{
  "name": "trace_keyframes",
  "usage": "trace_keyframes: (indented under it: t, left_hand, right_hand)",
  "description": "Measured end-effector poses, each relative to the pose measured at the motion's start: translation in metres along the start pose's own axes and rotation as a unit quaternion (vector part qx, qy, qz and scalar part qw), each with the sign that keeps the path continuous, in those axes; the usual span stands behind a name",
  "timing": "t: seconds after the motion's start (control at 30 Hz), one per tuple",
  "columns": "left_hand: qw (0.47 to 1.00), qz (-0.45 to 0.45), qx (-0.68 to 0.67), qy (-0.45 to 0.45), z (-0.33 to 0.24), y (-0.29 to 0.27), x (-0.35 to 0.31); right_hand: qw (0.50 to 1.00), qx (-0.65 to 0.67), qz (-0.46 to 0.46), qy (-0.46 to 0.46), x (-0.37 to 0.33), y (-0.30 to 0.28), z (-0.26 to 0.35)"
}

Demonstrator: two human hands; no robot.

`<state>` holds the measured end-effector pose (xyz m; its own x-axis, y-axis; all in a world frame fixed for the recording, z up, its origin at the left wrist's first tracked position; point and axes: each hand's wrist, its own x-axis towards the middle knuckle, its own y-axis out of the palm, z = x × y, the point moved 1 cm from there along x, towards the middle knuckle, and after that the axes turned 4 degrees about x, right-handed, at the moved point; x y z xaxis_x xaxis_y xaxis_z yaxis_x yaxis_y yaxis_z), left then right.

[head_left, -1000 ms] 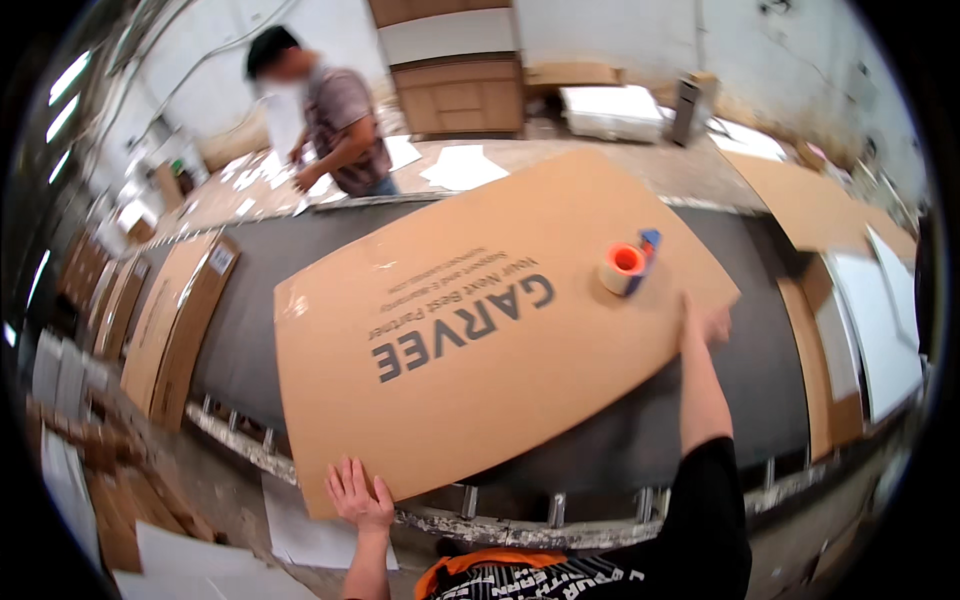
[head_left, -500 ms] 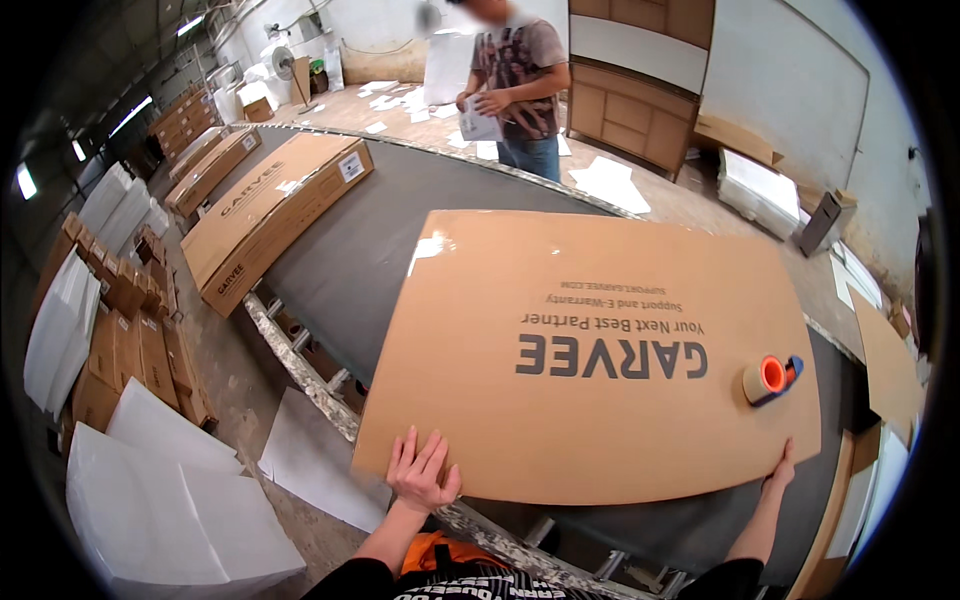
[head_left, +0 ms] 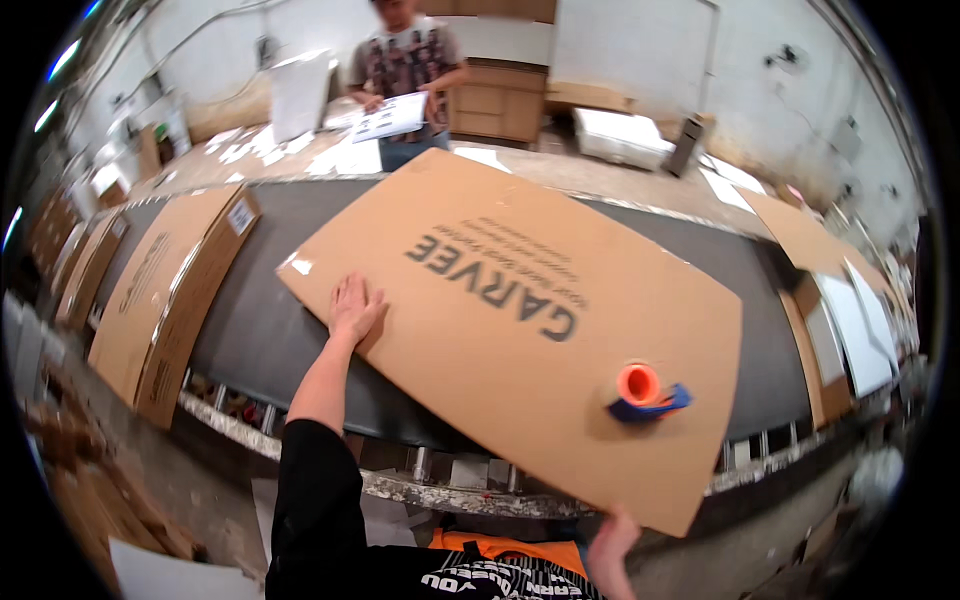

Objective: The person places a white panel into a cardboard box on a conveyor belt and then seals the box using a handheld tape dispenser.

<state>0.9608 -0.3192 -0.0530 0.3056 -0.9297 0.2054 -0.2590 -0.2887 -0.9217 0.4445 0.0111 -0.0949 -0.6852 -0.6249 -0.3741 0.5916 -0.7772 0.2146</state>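
Observation:
A large flat cardboard box [head_left: 450, 330] with dark print lies slantwise across the dark conveyor belt [head_left: 255, 310]. My left hand [head_left: 354, 308] rests flat on its top near the left edge, fingers stretched out. At the near right, my right hand [head_left: 612, 545] grips the box's near edge close to the corner; it is blurred and its fingers are partly hidden. An orange-cored tape dispenser [head_left: 645, 392] with a blue frame sits on the right part of the box top.
More closed cartons [head_left: 165, 290] stand on the belt to the left. Across the belt, a person [head_left: 405, 75] holds a printed sheet [head_left: 390, 117]. Metal rollers [head_left: 424, 465] show along the near frame. An open carton with white boards [head_left: 855, 335] is at the right.
The box has turned clockwise, its left end going away from me and its right end coming nearer. My left hand has moved forward onto its top. The view has swung right.

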Motion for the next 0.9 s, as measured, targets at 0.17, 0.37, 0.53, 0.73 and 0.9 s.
trace_keyframes:
  t: [0.17,0.37,0.53,0.73,0.9]
  left_hand:
    - [0.999,0.031,-0.013,0.017,-0.049,-0.005,-0.07]
    - [0.933,-0.056,-0.312,0.169,-0.168,-0.028,-0.272]
    - [0.915,-0.103,-0.116,0.372,-0.269,-0.016,-0.329]
    - [0.974,-0.088,0.035,0.208,-0.314,-0.004,-0.219]
    - [0.995,-0.017,0.091,0.048,-0.322,0.017,-0.3]
  right_hand:
    - [0.886,-0.347,0.283,0.122,-0.106,0.003,0.043]
    - [0.763,-0.404,0.273,-0.424,-0.015,0.016,0.136]
    - [0.655,-0.293,0.403,-0.568,0.032,0.07,0.132]
    - [0.672,-0.34,0.289,-0.591,0.204,0.137,0.123]
    - [0.599,-0.616,0.13,-0.495,0.353,0.191,0.174]
